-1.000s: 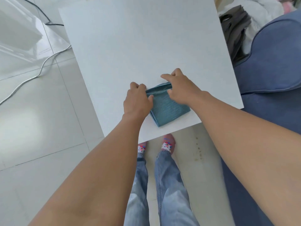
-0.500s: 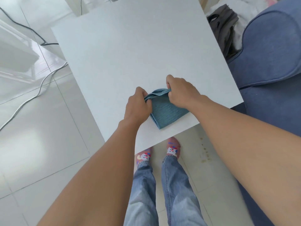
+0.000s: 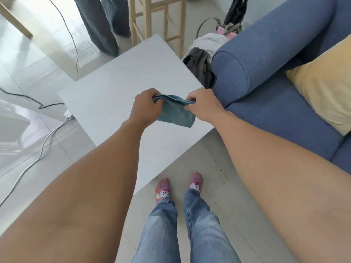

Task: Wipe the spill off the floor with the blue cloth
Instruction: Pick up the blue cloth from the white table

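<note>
The blue cloth [image 3: 173, 112] hangs in the air above the white table [image 3: 117, 95], folded, its lower corner pointing down to the right. My left hand [image 3: 147, 107] pinches its upper left edge and my right hand [image 3: 203, 105] pinches the upper right edge, stretching the top edge between them. The spill [image 3: 223, 177] is a trail of small yellowish drops and smears on the pale floor tiles, just right of my right foot and below my right forearm, between the table and the sofa.
A blue sofa [image 3: 275, 73] with a yellow cushion [image 3: 326, 88] fills the right side. Bags and a white towel [image 3: 205, 54] lie beyond the sofa arm. A wooden stool [image 3: 157, 19] and another person's legs [image 3: 102, 25] stand behind the table. Cables [image 3: 38, 150] run over the floor at left.
Both hands have lifted the cloth off the table and pulled its top edge apart. The view has tilted up, showing the stool, the legs and more sofa.
</note>
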{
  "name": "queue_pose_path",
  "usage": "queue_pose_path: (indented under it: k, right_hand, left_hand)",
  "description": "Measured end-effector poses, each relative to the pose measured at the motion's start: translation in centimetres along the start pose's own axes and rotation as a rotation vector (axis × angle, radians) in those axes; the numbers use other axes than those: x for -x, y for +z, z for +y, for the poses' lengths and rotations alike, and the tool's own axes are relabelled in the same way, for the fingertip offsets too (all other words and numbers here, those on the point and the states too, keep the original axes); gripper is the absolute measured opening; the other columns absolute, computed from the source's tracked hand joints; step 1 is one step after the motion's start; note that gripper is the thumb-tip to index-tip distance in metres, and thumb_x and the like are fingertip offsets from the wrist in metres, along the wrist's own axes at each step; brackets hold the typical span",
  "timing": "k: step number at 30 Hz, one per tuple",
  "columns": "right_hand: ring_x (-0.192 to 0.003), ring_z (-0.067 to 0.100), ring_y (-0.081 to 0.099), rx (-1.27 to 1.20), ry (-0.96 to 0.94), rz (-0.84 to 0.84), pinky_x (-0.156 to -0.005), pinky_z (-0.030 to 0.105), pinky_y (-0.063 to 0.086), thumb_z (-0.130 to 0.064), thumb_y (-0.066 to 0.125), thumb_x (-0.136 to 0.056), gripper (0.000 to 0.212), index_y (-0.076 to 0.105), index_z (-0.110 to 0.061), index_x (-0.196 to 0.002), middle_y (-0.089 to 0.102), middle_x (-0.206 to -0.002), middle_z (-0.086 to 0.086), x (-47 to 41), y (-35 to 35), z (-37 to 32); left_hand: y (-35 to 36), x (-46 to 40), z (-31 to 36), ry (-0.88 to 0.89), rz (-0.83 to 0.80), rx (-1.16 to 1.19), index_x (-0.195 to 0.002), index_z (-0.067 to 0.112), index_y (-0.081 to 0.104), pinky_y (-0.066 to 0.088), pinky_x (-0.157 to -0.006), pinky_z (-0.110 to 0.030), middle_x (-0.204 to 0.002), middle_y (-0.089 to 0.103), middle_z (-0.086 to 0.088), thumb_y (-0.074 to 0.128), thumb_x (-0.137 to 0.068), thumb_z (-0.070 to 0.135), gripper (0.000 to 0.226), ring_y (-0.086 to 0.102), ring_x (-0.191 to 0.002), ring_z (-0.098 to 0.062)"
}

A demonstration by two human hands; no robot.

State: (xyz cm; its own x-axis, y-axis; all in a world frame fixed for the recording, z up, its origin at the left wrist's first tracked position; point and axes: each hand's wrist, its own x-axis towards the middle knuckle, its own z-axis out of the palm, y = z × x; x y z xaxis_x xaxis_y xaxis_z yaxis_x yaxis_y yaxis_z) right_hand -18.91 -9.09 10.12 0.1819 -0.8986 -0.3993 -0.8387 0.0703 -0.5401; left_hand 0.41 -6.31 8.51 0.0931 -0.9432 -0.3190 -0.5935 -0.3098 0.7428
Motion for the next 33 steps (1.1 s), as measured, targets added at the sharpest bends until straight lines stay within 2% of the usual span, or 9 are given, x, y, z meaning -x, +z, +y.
queue_pose_path:
  k: [4, 8, 12, 16, 19, 24, 29, 31, 33]
  right_hand:
    - [-0.087, 0.032, 0.064, -0.005, 0.007, 0.059, -0.071, 0.041, 0.053, 0.002, 0.058, -0.083, 0.023, 0.075, -0.006, -0.096, 0.071, -0.094, 0.014, 4.3, -5.3, -0.7]
    - [-0.077, 0.024, 0.058, -0.084, 0.104, 0.118, -0.062, 0.033, 0.046, -0.001, 0.058, -0.081, 0.025, 0.076, -0.011, -0.095, 0.070, -0.089, 0.009, 9.7, -10.1, 0.4]
    - [-0.084, 0.025, 0.066, -0.168, 0.220, 0.240, -0.062, 0.031, 0.046, -0.006, 0.058, -0.080, 0.022, 0.075, -0.016, -0.089, 0.073, -0.090, 0.004, 15.5, -13.5, 3.7]
    - [-0.080, 0.020, 0.064, -0.270, 0.322, 0.376, -0.058, 0.027, 0.045, -0.006, 0.054, -0.081, 0.024, 0.074, -0.019, -0.088, 0.073, -0.093, 0.003, 22.2, -14.9, 8.5]
    - [-0.081, 0.017, 0.061, -0.330, 0.399, 0.483, -0.056, 0.025, 0.043, -0.008, 0.055, -0.084, 0.025, 0.073, -0.018, -0.099, 0.071, -0.100, 0.003, 26.8, -14.8, 12.7]
    - [-0.105, 0.011, 0.053, -0.480, 0.403, 0.628, -0.078, 0.018, 0.040, -0.018, 0.057, -0.097, 0.042, 0.055, -0.022, -0.139, 0.058, -0.125, -0.004, 33.5, -12.3, 17.8]
    - [-0.090, 0.010, 0.056, -0.551, 0.384, 0.716, -0.077, 0.017, 0.045, -0.015, 0.059, -0.097, 0.037, 0.058, -0.023, -0.133, 0.063, -0.117, -0.006, 36.8, -8.6, 21.6]
    - [-0.080, 0.001, 0.059, -0.612, 0.416, 0.746, -0.069, 0.007, 0.044, -0.013, 0.061, -0.095, 0.033, 0.062, -0.022, -0.127, 0.067, -0.110, -0.003, 37.2, -6.7, 23.5]
    - [-0.080, 0.003, 0.062, -0.655, 0.467, 0.755, -0.069, 0.009, 0.045, -0.011, 0.063, -0.094, 0.029, 0.066, -0.022, -0.121, 0.070, -0.102, -0.003, 37.3, -4.3, 25.3]
  left_hand:
    - [-1.1, 1.1, 6.4, 0.132, -0.029, -0.054, -0.106, 0.011, 0.067, 0.039, -0.065, -0.023, -0.099, 0.067, -0.001, 0.052, -0.095, 0.016, 0.019, 0.057, -0.090, -0.019]
    - [0.0, 3.3, 12.4, 0.214, -0.096, -0.102, -0.105, 0.011, 0.066, 0.038, -0.058, -0.017, -0.098, 0.066, -0.002, 0.052, -0.096, 0.017, 0.017, 0.056, -0.087, -0.019]
    - [3.1, 6.2, 17.5, 0.312, -0.158, -0.122, -0.106, 0.013, 0.067, 0.035, -0.058, -0.014, -0.099, 0.065, -0.001, 0.055, -0.097, 0.018, 0.016, 0.055, -0.088, -0.018]
    - [8.1, 10.2, 20.9, 0.378, -0.221, -0.111, -0.107, 0.010, 0.069, 0.041, -0.071, -0.026, -0.098, 0.067, -0.002, 0.059, -0.096, 0.022, 0.019, 0.058, -0.089, -0.021]
    - [12.1, 13.9, 22.6, 0.408, -0.273, -0.076, -0.110, 0.010, 0.069, 0.042, -0.077, -0.028, -0.100, 0.068, -0.002, 0.060, -0.096, 0.024, 0.021, 0.060, -0.091, -0.020]
    - [17.2, 20.0, 22.9, 0.287, -0.298, 0.184, -0.111, 0.030, 0.055, 0.057, -0.080, -0.040, -0.107, 0.067, -0.003, 0.063, -0.095, 0.032, 0.018, 0.065, -0.099, -0.021]
    - [21.0, 24.0, 21.6, 0.253, -0.363, 0.260, -0.083, 0.043, 0.042, 0.055, -0.067, -0.050, -0.093, 0.065, -0.020, 0.057, -0.097, 0.027, 0.026, 0.059, -0.078, -0.021]
    - [22.7, 24.5, 20.7, 0.221, -0.456, 0.283, -0.087, 0.036, 0.046, 0.061, -0.066, -0.057, -0.102, 0.066, -0.023, 0.060, -0.097, 0.021, 0.023, 0.063, -0.083, -0.023]
    - [24.7, 24.4, 18.8, 0.189, -0.553, 0.292, -0.096, 0.027, 0.049, 0.061, -0.067, -0.060, -0.104, 0.067, -0.018, 0.071, -0.090, 0.013, 0.027, 0.067, -0.086, -0.024]
